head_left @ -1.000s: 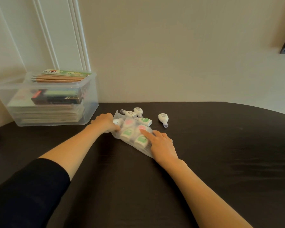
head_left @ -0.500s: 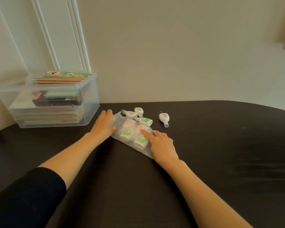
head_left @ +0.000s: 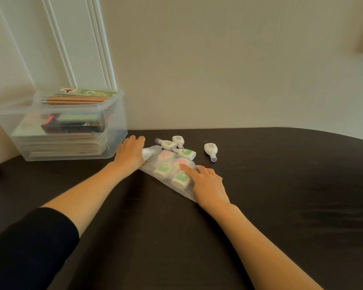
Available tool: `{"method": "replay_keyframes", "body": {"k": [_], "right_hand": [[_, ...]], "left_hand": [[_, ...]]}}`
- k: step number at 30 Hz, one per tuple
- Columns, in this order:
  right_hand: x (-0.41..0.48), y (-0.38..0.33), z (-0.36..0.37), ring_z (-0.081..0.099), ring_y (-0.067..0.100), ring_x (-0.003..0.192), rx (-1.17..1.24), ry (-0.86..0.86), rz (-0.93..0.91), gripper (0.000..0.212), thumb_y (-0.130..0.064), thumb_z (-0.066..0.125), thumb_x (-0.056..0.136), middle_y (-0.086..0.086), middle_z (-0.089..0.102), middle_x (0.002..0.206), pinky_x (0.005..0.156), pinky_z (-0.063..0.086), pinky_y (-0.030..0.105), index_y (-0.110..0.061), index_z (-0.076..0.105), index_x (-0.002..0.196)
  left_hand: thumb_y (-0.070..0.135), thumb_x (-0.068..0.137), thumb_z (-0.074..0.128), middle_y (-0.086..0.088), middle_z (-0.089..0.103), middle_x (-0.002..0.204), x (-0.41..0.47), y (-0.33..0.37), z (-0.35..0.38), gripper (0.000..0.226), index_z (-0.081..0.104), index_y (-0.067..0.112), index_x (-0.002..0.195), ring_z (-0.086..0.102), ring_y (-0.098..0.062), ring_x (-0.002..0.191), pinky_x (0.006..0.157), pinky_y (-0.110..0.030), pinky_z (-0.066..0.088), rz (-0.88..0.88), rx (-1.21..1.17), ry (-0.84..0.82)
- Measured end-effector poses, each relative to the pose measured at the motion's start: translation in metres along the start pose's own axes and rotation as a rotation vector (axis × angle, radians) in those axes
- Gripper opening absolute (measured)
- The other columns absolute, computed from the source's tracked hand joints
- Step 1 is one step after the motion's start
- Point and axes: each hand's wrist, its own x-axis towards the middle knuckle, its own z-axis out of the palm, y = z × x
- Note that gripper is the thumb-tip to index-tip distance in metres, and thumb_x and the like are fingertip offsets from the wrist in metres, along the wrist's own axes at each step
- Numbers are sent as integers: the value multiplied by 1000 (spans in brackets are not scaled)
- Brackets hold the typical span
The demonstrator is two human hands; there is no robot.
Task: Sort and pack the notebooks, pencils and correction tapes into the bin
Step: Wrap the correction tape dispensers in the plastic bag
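A person's right hand [head_left: 209, 186] lies flat, fingers straight, pressing on a translucent plastic bag [head_left: 151, 166] of pink and green correction tapes [head_left: 180, 177] on the dark desk [head_left: 260, 185]. The left hand [head_left: 130, 152], also flat and gripping nothing, rests at the bag's far left end. Just beyond the bag lie loose correction tapes [head_left: 186, 153], one [head_left: 211, 149] apart to the right. At the desk's left rear stands a clear bin [head_left: 117, 130] holding stacked notebooks [head_left: 61, 145], with pencils [head_left: 76, 99] on top.
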Motion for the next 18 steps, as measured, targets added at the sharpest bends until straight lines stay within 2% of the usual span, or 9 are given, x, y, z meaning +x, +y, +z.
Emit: {"method": "replay_keyframes", "body": {"k": [3, 5, 9, 13, 18], "right_hand": [[1, 0, 1, 25, 25, 132, 7, 2, 4, 61, -9, 30, 95, 5, 31, 144, 104, 22, 35, -40, 16, 145], [1, 0, 1, 25, 25, 132, 8, 1, 4, 61, -8, 30, 95, 5, 31, 143, 104, 23, 35, -40, 16, 145], [1, 0, 1, 24, 25, 133, 0, -6, 10, 61, -9, 31, 95, 5, 29, 146, 105, 23, 36, -40, 15, 146], [2, 0, 1, 25, 26, 133, 6, 0, 13, 61, -10, 32, 95, 5, 30, 145, 105, 23, 37, -40, 16, 146], [2, 1, 2, 25, 25, 132, 5, -2, 12, 63, -9, 32, 95, 4, 29, 145, 104, 24, 36, -41, 15, 145]], "left_hand": [[13, 84, 61, -6, 47, 91, -4, 4, 1, 15, 47, 11, 83, 44, -21, 82, 67, -29, 35, 164, -44, 58], [18, 89, 55, -3, 46, 78, -4, 3, -2, 26, 42, 14, 68, 43, -19, 74, 61, -26, 33, 133, -173, -8], [33, 91, 52, -1, 48, 71, -3, -6, -2, 29, 44, 14, 72, 46, -17, 73, 64, -28, 35, -3, -308, -150], [39, 89, 49, 2, 42, 74, -2, -4, 2, 30, 39, 18, 70, 41, -15, 68, 56, -26, 30, 51, -274, -166], [33, 87, 48, 2, 35, 85, -2, -1, -9, 22, 35, 19, 75, 38, -13, 69, 58, -28, 29, 107, -126, -380]]}}
